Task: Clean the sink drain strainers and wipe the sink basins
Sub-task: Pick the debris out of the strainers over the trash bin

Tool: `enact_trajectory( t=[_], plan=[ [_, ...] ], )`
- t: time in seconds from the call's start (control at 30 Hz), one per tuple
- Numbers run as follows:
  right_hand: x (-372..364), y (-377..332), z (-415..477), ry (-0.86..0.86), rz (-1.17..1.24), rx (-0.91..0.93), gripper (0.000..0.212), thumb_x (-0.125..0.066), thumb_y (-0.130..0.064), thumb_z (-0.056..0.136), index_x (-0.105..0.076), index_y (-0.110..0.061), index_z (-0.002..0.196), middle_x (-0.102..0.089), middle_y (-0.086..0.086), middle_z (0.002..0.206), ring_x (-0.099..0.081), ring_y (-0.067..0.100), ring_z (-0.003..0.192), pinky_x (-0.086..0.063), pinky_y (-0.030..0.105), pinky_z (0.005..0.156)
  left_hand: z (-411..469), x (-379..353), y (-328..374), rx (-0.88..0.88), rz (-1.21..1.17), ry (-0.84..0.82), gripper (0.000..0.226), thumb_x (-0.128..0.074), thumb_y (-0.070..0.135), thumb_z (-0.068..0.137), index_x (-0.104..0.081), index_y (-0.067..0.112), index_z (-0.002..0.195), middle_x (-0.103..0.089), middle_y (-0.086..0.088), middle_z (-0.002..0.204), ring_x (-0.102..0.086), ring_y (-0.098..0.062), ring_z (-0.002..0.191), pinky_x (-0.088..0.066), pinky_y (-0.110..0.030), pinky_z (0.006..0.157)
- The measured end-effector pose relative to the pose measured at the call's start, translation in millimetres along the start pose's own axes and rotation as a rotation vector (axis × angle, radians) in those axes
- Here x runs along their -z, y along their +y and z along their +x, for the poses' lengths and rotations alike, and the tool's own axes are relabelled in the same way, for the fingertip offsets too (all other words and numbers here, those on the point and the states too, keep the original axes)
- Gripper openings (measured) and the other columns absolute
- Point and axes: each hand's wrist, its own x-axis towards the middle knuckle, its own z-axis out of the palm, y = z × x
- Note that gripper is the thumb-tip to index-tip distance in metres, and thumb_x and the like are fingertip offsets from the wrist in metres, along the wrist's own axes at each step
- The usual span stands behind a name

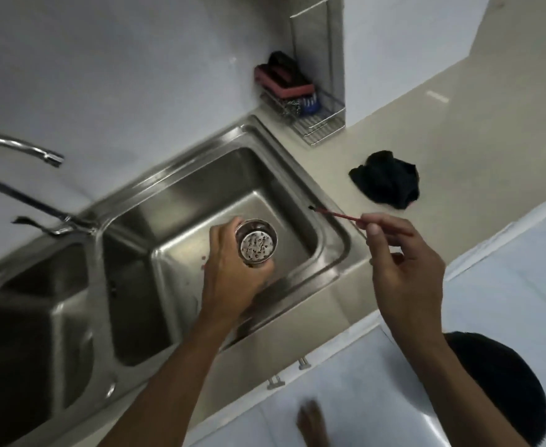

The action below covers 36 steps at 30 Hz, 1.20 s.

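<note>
My left hand [233, 269] grips a round steel drain strainer [256, 242] and holds it above the right sink basin [197, 201], its perforated bottom facing up with small bits stuck in the holes. My right hand [404, 269] pinches a thin red stick with a dark tip [333, 215], which points left over the basin's right rim. The left basin [33, 317] lies in shadow at the lower left. A crumpled black cloth [387, 179] rests on the beige counter to the right of the sink.
A chrome faucet [23, 150] arches in from the upper left. A wire rack [313, 121] in the back corner carries a pink and black sponge [284, 79] and scrubbers. White cabinet doors with handles [302, 362] run below the counter, and a bare foot [312, 424] shows on the floor.
</note>
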Motion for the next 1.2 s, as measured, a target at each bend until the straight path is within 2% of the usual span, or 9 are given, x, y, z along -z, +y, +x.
enact_trajectory(
  t=[0.07,0.13,0.3,0.43,0.67,0.83,0.9,1.03,1.2],
  plan=[
    [-24.4,2.7,-3.1,-0.062,-0.031,0.030,0.019,-0.059,-0.021,0.102,-0.072,-0.016,0.115,-0.073,-0.008,0.104,-0.068,0.008,0.085,-0.049,0.010,0.065,4.1,13.5,-40.8,0.122,0.061,-0.037,0.085,-0.092,0.025,0.063,-0.051,0.025,0.137,-0.046,0.004,0.127,-0.054,-0.014,0.106,-0.046,-0.029,0.094],
    [-49.7,5.7,-5.8,-0.135,-0.059,0.043,0.019,-0.059,-0.021,0.102,-0.072,-0.017,0.115,-0.072,-0.007,0.107,-0.068,0.007,0.087,-0.050,0.010,0.068,7.4,23.0,-79.1,0.229,0.119,-0.122,0.087,-0.094,0.028,0.063,-0.049,0.022,0.137,-0.044,0.000,0.130,-0.052,-0.017,0.106,-0.048,-0.035,0.094],
    [-106.1,10.1,-5.2,-0.285,-0.104,0.032,0.025,-0.056,-0.026,0.100,-0.070,-0.016,0.117,-0.066,-0.022,0.109,-0.065,-0.003,0.097,-0.052,0.008,0.078,19.9,21.5,-154.2,0.348,0.203,-0.279,0.089,-0.095,0.031,0.064,-0.047,0.017,0.138,-0.044,-0.006,0.136,-0.060,-0.032,0.112,-0.052,-0.048,0.098],
    [-144.8,15.9,4.4,-0.371,-0.179,0.015,0.023,-0.058,-0.028,0.100,-0.071,-0.017,0.116,-0.067,-0.019,0.107,-0.068,0.004,0.092,-0.058,0.017,0.076,37.6,9.2,-197.1,0.350,0.295,-0.377,0.083,-0.093,0.034,0.069,-0.048,0.012,0.136,-0.047,-0.011,0.135,-0.059,-0.038,0.115,-0.050,-0.052,0.097],
    [-197.0,29.9,13.9,-0.467,-0.294,-0.030,0.016,-0.061,-0.028,0.100,-0.072,-0.028,0.111,-0.070,-0.022,0.107,-0.068,0.003,0.091,-0.060,0.029,0.077,56.2,-10.5,-236.7,0.331,0.359,-0.495,0.088,-0.091,0.041,0.068,-0.046,0.017,0.140,-0.047,-0.008,0.135,-0.056,-0.034,0.120,-0.044,-0.047,0.098],
    [-215.9,33.3,13.4,-0.477,-0.293,-0.034,0.015,-0.064,-0.025,0.099,-0.071,-0.034,0.108,-0.071,-0.025,0.102,-0.067,-0.001,0.086,-0.053,0.013,0.068,53.3,-17.9,-248.3,0.299,0.358,-0.525,0.089,-0.091,0.044,0.066,-0.045,0.018,0.138,-0.047,-0.009,0.134,-0.054,-0.034,0.120,-0.043,-0.048,0.096],
    [-218.3,35.8,15.3,-0.482,-0.311,-0.035,0.014,-0.064,-0.025,0.099,-0.071,-0.034,0.108,-0.070,-0.027,0.102,-0.066,-0.002,0.086,-0.051,0.009,0.067,52.3,-20.2,-251.3,0.279,0.376,-0.515,0.096,-0.092,0.050,0.062,-0.044,0.020,0.139,-0.046,-0.008,0.137,-0.051,-0.033,0.125,-0.041,-0.048,0.101],
    [-220.0,42.8,20.0,-0.475,-0.349,-0.055,0.014,-0.063,-0.028,0.099,-0.073,-0.030,0.109,-0.072,-0.021,0.103,-0.068,0.002,0.088,-0.052,0.012,0.069,54.7,-27.5,-250.4,0.086,0.422,-0.430,0.116,-0.087,0.071,0.056,-0.038,0.024,0.150,-0.039,-0.002,0.152,-0.037,-0.025,0.139,-0.026,-0.046,0.113],
    [-216.5,44.2,21.7,-0.470,-0.383,-0.065,0.016,-0.062,-0.030,0.100,-0.072,-0.028,0.111,-0.070,-0.020,0.107,-0.067,0.002,0.089,-0.053,0.018,0.071,66.9,-47.0,-232.2,-0.153,0.419,-0.500,0.105,-0.074,0.080,0.063,-0.043,0.026,0.148,-0.047,0.003,0.149,-0.041,-0.021,0.139,-0.018,-0.049,0.119]
  ],
)
